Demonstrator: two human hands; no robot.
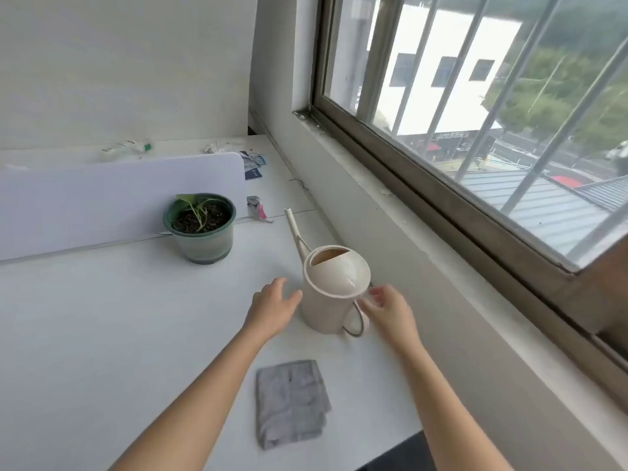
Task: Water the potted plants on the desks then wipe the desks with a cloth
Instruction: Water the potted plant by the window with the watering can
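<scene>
My right hand (387, 311) pinches the watering can (334, 290) handle while my left hand (273, 307) hovers spread beside it

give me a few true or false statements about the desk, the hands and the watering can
1. The cream plastic watering can stands upright on the white desk. True.
2. The folded grey cloth is draped over the green plant pot. False: it lies flat on the desk, nearer the person than the can.
3. The can's spout points away from the person. True.
4. The left hand has a closed grip on the can's handle. False: it is open beside the can's body; the right hand is at the handle.
5. The pot holds a tall bushy plant. False: only a small seedling with few leaves.
</scene>
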